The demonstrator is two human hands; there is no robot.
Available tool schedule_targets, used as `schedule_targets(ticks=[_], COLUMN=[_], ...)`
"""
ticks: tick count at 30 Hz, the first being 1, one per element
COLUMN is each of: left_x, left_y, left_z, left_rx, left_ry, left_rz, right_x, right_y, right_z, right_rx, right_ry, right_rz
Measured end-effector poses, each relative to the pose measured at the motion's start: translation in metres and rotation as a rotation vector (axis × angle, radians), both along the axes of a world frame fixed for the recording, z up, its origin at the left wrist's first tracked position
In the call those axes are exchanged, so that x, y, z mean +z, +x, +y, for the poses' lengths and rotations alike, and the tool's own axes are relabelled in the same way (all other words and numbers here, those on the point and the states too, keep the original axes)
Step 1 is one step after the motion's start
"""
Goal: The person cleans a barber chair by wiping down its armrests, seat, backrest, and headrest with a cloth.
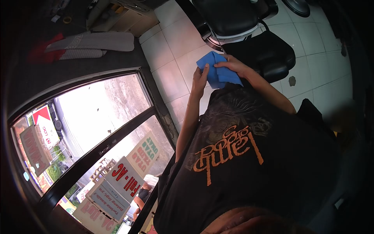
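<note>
A folded blue cloth [216,72] is held in front of my body, at the top centre of the head view. My left hand [200,80] grips its left edge, thumb laid on the fabric. On the upper right side my right hand [232,65] pinches the cloth, its thumb pressed on top and the other fingers partly hidden. One lower corner of the cloth hangs close to the hem of my black shirt [241,148], which carries orange lettering.
Just beyond my hands stands a black padded barber-style chair [259,56] on white floor tiles [171,46]. To my left is a dark-framed glass door [97,152] with paper signs [126,177]. A grey and red cushion-like bundle [89,43] lies farther up left.
</note>
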State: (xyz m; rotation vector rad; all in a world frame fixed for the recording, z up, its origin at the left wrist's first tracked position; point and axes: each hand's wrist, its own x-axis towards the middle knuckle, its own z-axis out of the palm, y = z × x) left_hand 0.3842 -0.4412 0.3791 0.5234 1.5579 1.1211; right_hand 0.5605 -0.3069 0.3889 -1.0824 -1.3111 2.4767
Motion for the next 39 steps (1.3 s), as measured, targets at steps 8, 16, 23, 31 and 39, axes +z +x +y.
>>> schedule_targets(ticks=[8, 16, 23, 31, 39], left_x=[0.044, 0.049, -0.010, -0.113, -0.157], left_y=[-0.087, -0.144, -0.171, -0.206, -0.193], left_z=[0.055, 0.144, 0.248, 0.423, 0.491], left_rx=[-0.129, -0.237, -0.319, -0.371, -0.686], left_ry=[-0.026, 0.117, -0.117, 0.026, 0.522], left_rz=[0.122, -0.112, 0.050, 0.728, 1.453], right_x=[-0.015, 0.005, -0.061, -0.116, -0.140], right_y=[-0.075, -0.131, -0.094, -0.056, -0.089], right_z=[0.026, 0.072, 0.083, 0.080, 0.131], right_rx=[0.067, -0.061, -0.583, -1.064, -0.596], right_ry=[-0.353, -0.093, 0.107, 0.044, 0.264], right_rz=[0.199, 0.088, -0.234, -0.736, -1.175])
